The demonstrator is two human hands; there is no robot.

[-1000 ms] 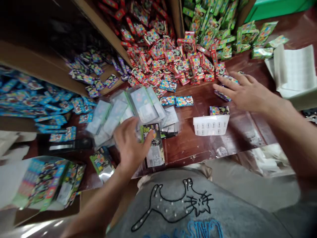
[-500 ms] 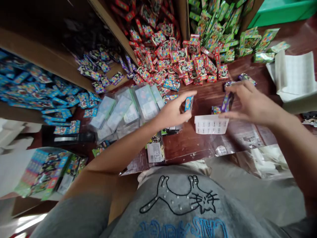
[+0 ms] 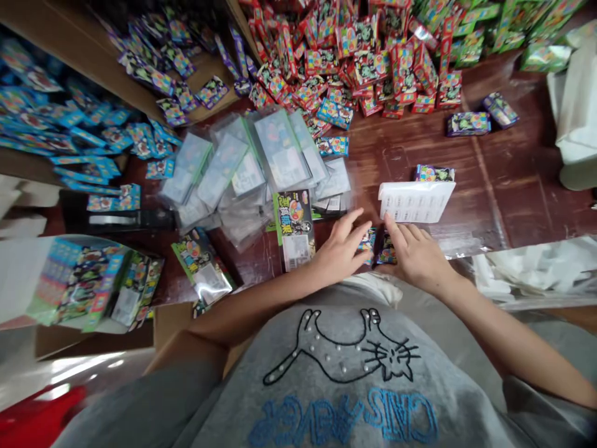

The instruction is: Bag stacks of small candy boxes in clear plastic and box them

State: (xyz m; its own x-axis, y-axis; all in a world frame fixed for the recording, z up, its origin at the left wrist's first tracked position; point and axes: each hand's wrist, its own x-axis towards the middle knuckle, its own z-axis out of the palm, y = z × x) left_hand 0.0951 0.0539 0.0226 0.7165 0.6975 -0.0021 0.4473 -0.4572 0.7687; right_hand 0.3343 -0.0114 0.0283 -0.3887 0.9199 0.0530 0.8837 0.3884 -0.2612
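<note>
My left hand (image 3: 342, 247) is at the table's front edge, its fingers around a small blue candy box (image 3: 369, 239), which they partly cover. Just to the right, my right hand (image 3: 417, 255) has a small purple candy box (image 3: 387, 249) between its thumb and index finger. The two boxes lie close together on the table. Beyond my right hand, a white sheet of round stickers (image 3: 415, 202) leans up against another purple box (image 3: 435, 173). Left of my left hand lies a flat black-and-green printed pack (image 3: 295, 227).
Clear plastic-wrapped packs (image 3: 282, 149) overlap left of centre. Heaps of red boxes (image 3: 368, 65), blue boxes (image 3: 69, 124), purple boxes (image 3: 175, 50) and green boxes (image 3: 471, 46) line the back and left. Two purple boxes (image 3: 469, 123) lie farther right. White paper (image 3: 581, 99) stands at the right edge.
Both hands have come down and toward me, closer together, bringing the blue box and a purple box to the table's front edge. The view has tilted downward.
</note>
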